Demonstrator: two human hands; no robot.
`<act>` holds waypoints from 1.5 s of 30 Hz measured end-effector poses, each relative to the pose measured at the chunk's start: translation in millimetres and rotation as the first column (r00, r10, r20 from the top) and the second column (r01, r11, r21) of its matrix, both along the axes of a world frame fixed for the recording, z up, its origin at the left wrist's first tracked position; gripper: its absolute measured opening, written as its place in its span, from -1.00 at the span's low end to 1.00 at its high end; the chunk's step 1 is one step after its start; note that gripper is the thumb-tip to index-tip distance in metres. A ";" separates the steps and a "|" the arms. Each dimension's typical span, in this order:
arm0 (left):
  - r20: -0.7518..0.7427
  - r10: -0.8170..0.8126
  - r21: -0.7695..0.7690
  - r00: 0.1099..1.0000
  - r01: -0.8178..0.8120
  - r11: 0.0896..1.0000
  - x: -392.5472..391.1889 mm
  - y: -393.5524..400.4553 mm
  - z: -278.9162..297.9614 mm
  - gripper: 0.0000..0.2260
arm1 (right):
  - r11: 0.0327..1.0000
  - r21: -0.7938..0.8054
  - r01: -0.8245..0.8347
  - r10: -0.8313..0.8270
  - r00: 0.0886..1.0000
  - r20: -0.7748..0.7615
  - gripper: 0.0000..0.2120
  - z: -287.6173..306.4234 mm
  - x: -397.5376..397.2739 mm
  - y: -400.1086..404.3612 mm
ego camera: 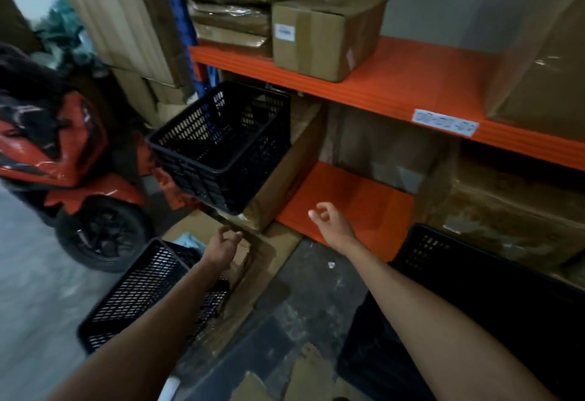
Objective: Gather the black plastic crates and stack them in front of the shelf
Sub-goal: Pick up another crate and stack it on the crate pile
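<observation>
One black plastic crate (221, 144) rests tilted on a cardboard box at the left end of the orange shelf (408, 84). A second black crate (142, 293) lies on the floor at lower left, partly under my left forearm. A third black crate (474, 302) stands on the floor at the right, in front of the shelf. My left hand (223, 247) reaches forward below the tilted crate, fingers loosely curled and holding nothing. My right hand (329, 222) is stretched toward the lower shelf board, fingers apart and empty. Neither hand touches a crate.
A red scooter (72, 160) is parked at the left, close to the tilted crate. Cardboard boxes (326, 33) fill the shelf levels, and more lean at the back left. Flattened cardboard (253, 277) covers part of the dark floor.
</observation>
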State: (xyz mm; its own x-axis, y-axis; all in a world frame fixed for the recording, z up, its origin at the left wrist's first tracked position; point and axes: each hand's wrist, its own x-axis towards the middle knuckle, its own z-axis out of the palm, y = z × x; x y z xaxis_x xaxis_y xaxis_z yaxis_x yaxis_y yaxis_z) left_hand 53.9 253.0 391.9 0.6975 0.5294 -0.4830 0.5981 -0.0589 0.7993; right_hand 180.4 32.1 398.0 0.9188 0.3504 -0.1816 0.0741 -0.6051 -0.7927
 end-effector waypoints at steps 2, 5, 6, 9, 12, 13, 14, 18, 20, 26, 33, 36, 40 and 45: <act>0.025 0.039 -0.031 0.999 -0.039 0.999 2.8 26.0 1.9 -0.62 | 0.999 0.038 -0.026 0.026 1.000 -0.008 -0.57 3.9 7.8 28.7; 0.058 0.090 -0.086 0.994 -0.084 0.993 19.2 66.5 6.8 -0.60 | 0.997 0.072 -0.041 0.042 0.999 -0.014 -0.56 13.9 35.0 68.6; 0.061 0.101 -0.108 0.993 -0.094 0.990 25.6 76.4 9.5 -0.61 | 0.995 0.093 -0.039 0.042 0.999 -0.024 -0.55 17.9 47.2 78.9; 0.059 0.123 -0.139 0.991 -0.114 0.984 52.9 108.4 13.0 -0.70 | 0.994 0.109 -0.020 0.026 0.998 -0.052 -0.57 25.3 91.8 110.3; 0.050 0.163 -0.170 0.985 -0.153 0.974 96.2 143.2 11.3 -0.59 | 0.994 0.109 -0.019 0.029 0.995 -0.092 -0.56 19.6 151.7 151.4; 0.053 0.177 -0.178 0.983 -0.165 0.970 110.8 152.0 11.4 -0.53 | 0.993 0.113 -0.021 0.033 0.994 -0.107 -0.57 17.7 169.9 163.3; 0.056 0.206 -0.195 0.977 -0.192 0.962 130.8 165.2 7.2 -0.49 | 0.993 0.113 -0.027 0.041 0.991 -0.125 -0.56 12.9 195.8 181.6; -0.021 0.307 -0.230 0.951 -0.304 0.925 195.5 200.4 -2.0 -0.57 | 0.994 0.106 0.004 0.020 0.972 -0.232 -0.45 1.7 279.8 236.5; -0.073 0.398 -0.258 0.915 -0.403 0.878 218.8 212.9 -6.0 -0.59 | 0.992 0.121 0.035 -0.002 0.963 -0.268 -0.29 2.5 317.3 259.0; -0.055 0.671 -0.157 0.740 -0.670 0.726 270.3 244.9 -16.5 -0.48 | 0.956 0.150 0.252 -0.199 0.932 -0.303 -0.12 8.0 428.0 323.2; -0.031 0.657 0.059 0.753 -0.655 0.753 263.3 246.7 -34.7 -0.47 | 0.874 0.139 0.466 -0.426 0.871 -0.244 -0.33 0.3 466.1 350.6; -0.060 0.687 0.025 0.724 -0.687 0.726 263.4 258.2 -29.0 -0.48 | 0.868 0.125 0.481 -0.437 0.858 -0.271 -0.31 3.1 466.0 347.2; -0.058 0.697 0.035 0.715 -0.696 0.717 243.5 283.9 -15.3 -0.63 | 0.828 0.175 0.533 -0.481 0.835 -0.267 -0.31 7.2 439.0 330.8; 0.002 0.599 0.120 0.801 -0.594 0.795 189.0 322.2 5.7 -0.59 | 0.793 0.184 0.581 -0.518 0.802 -0.296 -0.32 13.5 358.4 289.7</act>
